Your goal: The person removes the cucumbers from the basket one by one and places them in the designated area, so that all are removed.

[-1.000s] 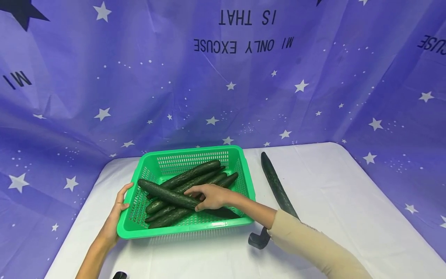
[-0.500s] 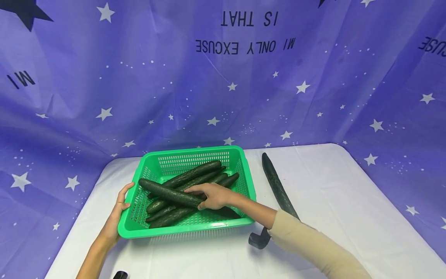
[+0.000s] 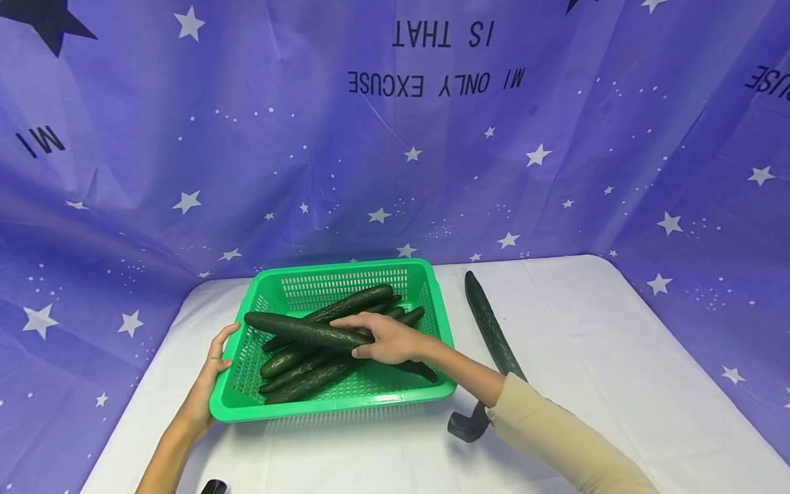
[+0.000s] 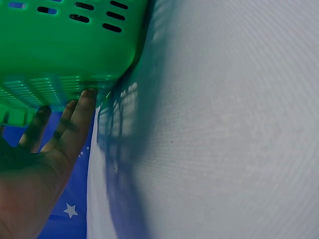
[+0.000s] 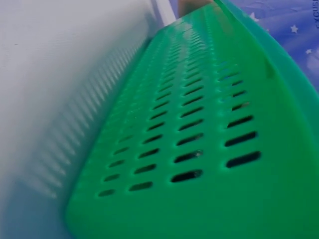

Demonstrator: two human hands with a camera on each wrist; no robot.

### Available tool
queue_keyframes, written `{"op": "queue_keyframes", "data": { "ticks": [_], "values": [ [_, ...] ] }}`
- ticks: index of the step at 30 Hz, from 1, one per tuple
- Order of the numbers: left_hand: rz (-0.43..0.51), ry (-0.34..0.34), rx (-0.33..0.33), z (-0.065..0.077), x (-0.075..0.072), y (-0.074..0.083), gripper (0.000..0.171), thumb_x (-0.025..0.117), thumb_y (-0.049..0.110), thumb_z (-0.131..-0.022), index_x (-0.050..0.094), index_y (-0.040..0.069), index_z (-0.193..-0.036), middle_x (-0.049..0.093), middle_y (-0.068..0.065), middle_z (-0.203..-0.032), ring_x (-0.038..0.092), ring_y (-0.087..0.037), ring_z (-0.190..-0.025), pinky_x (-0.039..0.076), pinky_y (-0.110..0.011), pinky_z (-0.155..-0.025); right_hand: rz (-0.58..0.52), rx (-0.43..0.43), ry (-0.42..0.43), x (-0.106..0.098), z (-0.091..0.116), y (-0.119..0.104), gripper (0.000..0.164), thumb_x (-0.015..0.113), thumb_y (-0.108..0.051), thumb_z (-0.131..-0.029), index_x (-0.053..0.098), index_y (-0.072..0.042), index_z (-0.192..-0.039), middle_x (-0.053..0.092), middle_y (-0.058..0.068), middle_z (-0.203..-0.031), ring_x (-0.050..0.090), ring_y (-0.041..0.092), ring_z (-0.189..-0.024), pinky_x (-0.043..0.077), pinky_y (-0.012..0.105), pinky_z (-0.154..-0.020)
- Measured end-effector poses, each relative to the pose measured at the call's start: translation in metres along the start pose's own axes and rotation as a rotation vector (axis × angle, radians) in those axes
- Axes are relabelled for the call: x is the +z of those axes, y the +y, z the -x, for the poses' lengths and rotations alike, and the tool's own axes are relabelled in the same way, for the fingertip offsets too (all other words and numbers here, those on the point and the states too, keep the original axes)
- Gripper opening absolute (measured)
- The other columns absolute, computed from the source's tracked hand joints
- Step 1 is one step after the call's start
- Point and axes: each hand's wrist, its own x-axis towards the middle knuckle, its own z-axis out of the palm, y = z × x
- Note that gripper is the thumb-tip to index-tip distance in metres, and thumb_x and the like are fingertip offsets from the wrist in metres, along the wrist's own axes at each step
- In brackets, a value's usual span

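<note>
My right hand point(image 3: 387, 338) grips a long dark green cucumber point(image 3: 290, 328), fingers over its far side and thumb on the near side. That cucumber slants across several others point(image 3: 308, 381) in a green plastic basket point(image 3: 333, 409) with slotted walls. At the basket's left side, my left hand point(image 3: 206, 377) has its fingertips and thumb at the rim. In the left wrist view, straight fingers point(image 4: 79, 119) of the left hand lie against the outside wall. The right wrist view is filled by the basket's slotted outer wall point(image 5: 199, 124); the gripped cucumber is hidden there.
One more cucumber point(image 3: 494, 329) lies on the white-covered table point(image 3: 586, 329) right of the basket, its near end hidden by the right sleeve point(image 3: 555, 425). A black curved object point(image 3: 469, 423) shows below the right forearm. A purple star-printed cloth point(image 3: 457, 171) hangs behind.
My right hand has lifted the gripped cucumber slightly off the others, and its right part has moved up and to the right. The left hand stays at the basket's left rim.
</note>
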Motion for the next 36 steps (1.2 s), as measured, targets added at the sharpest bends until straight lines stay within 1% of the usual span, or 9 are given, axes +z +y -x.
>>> {"op": "queue_keyframes", "data": {
  "ticks": [2,4,6,13,23,27,30,33,36],
  "values": [
    [0.004,-0.007,0.006,0.0,0.0,-0.001,0.051,0.014,0.02,-0.106,0.014,0.037,-0.154,0.021,-0.03,-0.135,0.064,-0.022,-0.087,0.057,-0.038,-0.065,0.025,-0.02,0.02,-0.004,0.001,-0.003,0.059,0.064,-0.008,-0.097,0.046,-0.023,-0.151,0.043,0.0,-0.149,0.047,0.013,-0.115,0.042,0.03,-0.089],
    [0.009,-0.012,0.011,0.0,-0.001,-0.001,0.052,0.013,0.019,-0.106,0.013,0.036,-0.155,0.02,-0.03,-0.136,0.063,-0.022,-0.087,0.057,-0.038,-0.065,0.026,-0.048,0.034,-0.008,0.003,-0.008,0.059,0.063,-0.007,-0.097,0.045,-0.021,-0.151,0.045,0.002,-0.146,0.046,0.019,-0.108,0.042,0.032,-0.087],
    [0.012,-0.014,0.014,0.0,-0.001,-0.001,0.052,0.013,0.019,-0.106,0.013,0.036,-0.155,0.019,-0.03,-0.137,0.063,-0.022,-0.086,0.057,-0.038,-0.065,0.017,-0.065,0.052,-0.013,0.004,-0.012,0.06,0.063,-0.006,-0.097,0.044,-0.02,-0.152,0.045,0.001,-0.146,0.046,0.019,-0.109,0.041,0.032,-0.089],
    [0.004,-0.006,0.004,-0.001,-0.001,-0.002,0.052,0.014,0.02,-0.106,0.013,0.036,-0.155,0.017,-0.026,-0.14,0.063,-0.021,-0.09,0.057,-0.037,-0.067,-0.059,-0.092,0.143,-0.035,0.015,-0.029,0.061,0.065,-0.001,-0.093,0.048,-0.017,-0.149,0.046,-0.002,-0.149,0.043,0.015,-0.131,0.04,0.035,-0.102],
    [0.005,-0.014,0.004,-0.002,-0.001,-0.001,0.052,0.015,0.02,-0.106,0.013,0.036,-0.155,0.017,-0.027,-0.141,0.063,-0.02,-0.092,0.057,-0.036,-0.069,-0.144,-0.036,0.308,-0.07,0.05,-0.04,0.062,0.066,-0.002,-0.091,0.051,-0.021,-0.147,0.05,0.0,-0.142,0.047,0.021,-0.125,0.044,0.045,-0.095],
    [0.005,-0.013,0.002,-0.003,-0.001,-0.001,0.052,0.015,0.02,-0.106,0.013,0.036,-0.155,0.016,-0.029,-0.143,0.063,-0.02,-0.091,0.057,-0.037,-0.068,-0.151,0.009,0.35,-0.08,0.068,-0.037,0.062,0.068,-0.004,-0.091,0.051,-0.025,-0.147,0.05,0.0,-0.142,0.051,0.023,-0.119,0.044,0.045,-0.093],
    [0.005,-0.011,0.003,-0.003,-0.002,0.0,0.052,0.014,0.02,-0.106,0.013,0.036,-0.155,0.016,-0.029,-0.142,0.063,-0.02,-0.09,0.057,-0.037,-0.068,-0.16,0.049,0.384,-0.085,0.082,-0.031,0.062,0.068,-0.005,-0.091,0.051,-0.026,-0.147,0.051,0.005,-0.139,0.057,0.027,-0.105,0.047,0.044,-0.086],
    [0.005,-0.009,0.004,-0.002,-0.002,0.0,0.052,0.014,0.02,-0.106,0.013,0.036,-0.155,0.018,-0.029,-0.141,0.063,-0.02,-0.09,0.057,-0.037,-0.068,-0.196,0.084,0.429,-0.09,0.096,-0.023,0.062,0.068,-0.004,-0.091,0.051,-0.023,-0.147,0.051,0.01,-0.135,0.059,0.029,-0.094,0.048,0.04,-0.08],
    [0.006,-0.007,0.003,-0.001,-0.001,-0.001,0.051,0.014,0.02,-0.106,0.013,0.037,-0.154,0.019,-0.028,-0.139,0.064,-0.021,-0.088,0.057,-0.037,-0.066,-0.265,0.116,0.478,-0.095,0.109,-0.014,0.063,0.067,-0.001,-0.09,0.049,-0.019,-0.148,0.05,0.014,-0.133,0.059,0.028,-0.095,0.051,0.038,-0.08]
  ]
}}
